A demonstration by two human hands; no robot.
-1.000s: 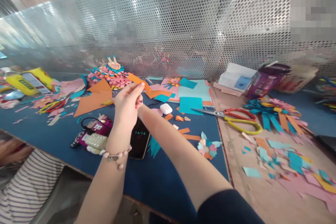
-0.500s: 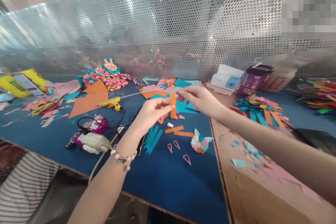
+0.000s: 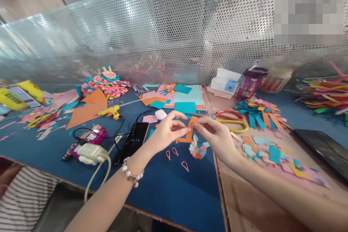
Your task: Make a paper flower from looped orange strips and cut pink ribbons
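Observation:
My left hand (image 3: 167, 130) and my right hand (image 3: 216, 134) meet above the blue table (image 3: 174, 188), both pinching one orange paper strip (image 3: 190, 127) between thumb and fingers. Just below the strip lies a small multicoloured paper flower (image 3: 197, 148). Three little pink paper loops (image 3: 176, 156) lie on the blue surface beneath my left hand. A black phone (image 3: 133, 141) with a lit screen rests left of my left wrist.
Red-and-yellow scissors (image 3: 231, 119) lie behind my right hand. A yellow glue gun (image 3: 110, 111), a power strip (image 3: 89, 150) with cables, paper scraps (image 3: 272, 154) on the brown board, a tissue box (image 3: 227, 81) and a perforated metal screen (image 3: 174, 36) surround the spot. A person in a striped sleeve (image 3: 21, 199) sits at left.
Both hands came closer to me and together; the orange strip, hanging from my left hand before, is now pinched by both hands above the paper flower.

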